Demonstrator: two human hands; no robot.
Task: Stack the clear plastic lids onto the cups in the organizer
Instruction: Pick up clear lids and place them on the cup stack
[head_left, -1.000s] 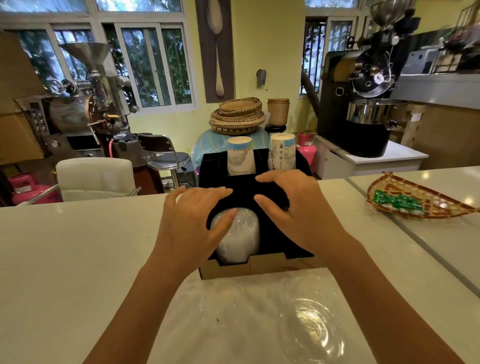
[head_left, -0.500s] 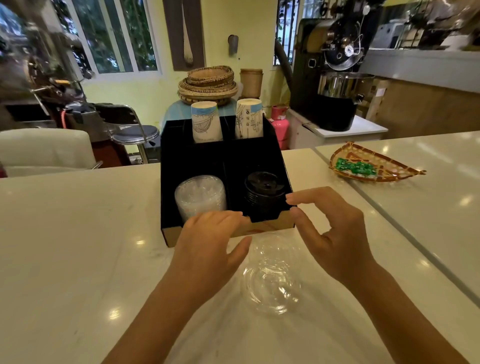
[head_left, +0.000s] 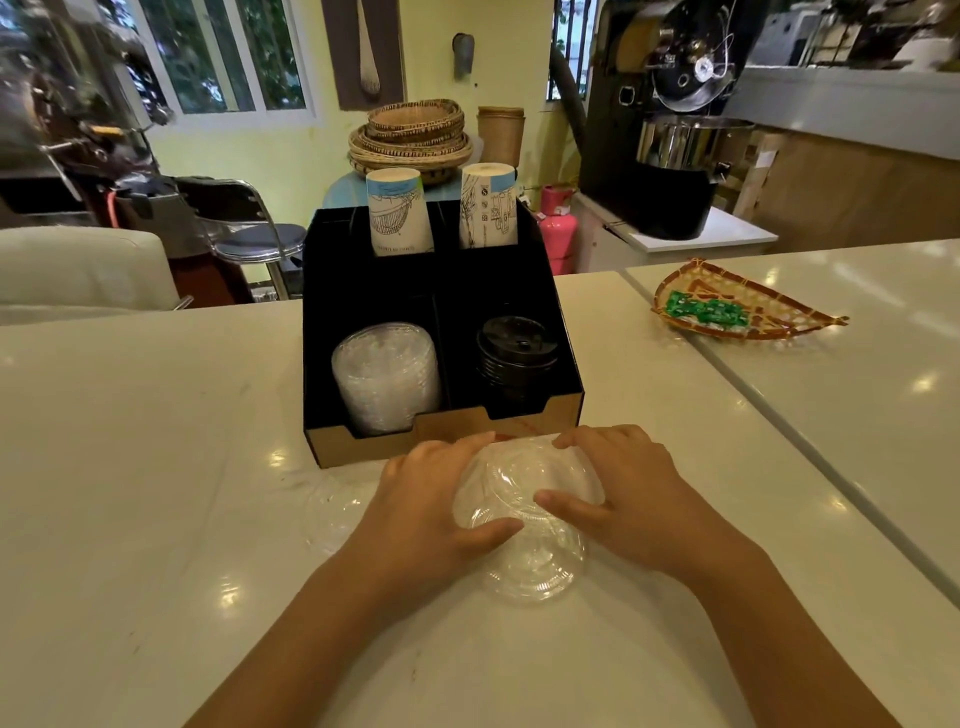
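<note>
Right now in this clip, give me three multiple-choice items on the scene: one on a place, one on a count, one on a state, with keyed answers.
1. Where in the organizer does the stack of black lids sit?
A. front right compartment
B. front left compartment
C. back left compartment

2. How many printed paper cup stacks stand in the back compartments?
A. one
B. two
C. four

3. What are the two hands doing?
A. resting flat on the bare counter
B. both gripping clear lids on the counter
C. holding a paper cup

Answers:
1 A: the black lids lie to the right of the clear lid stack, at the front.
2 B: one in each back slot.
3 B: the left hand and right hand close around the clear lids in front of the organizer.
</note>
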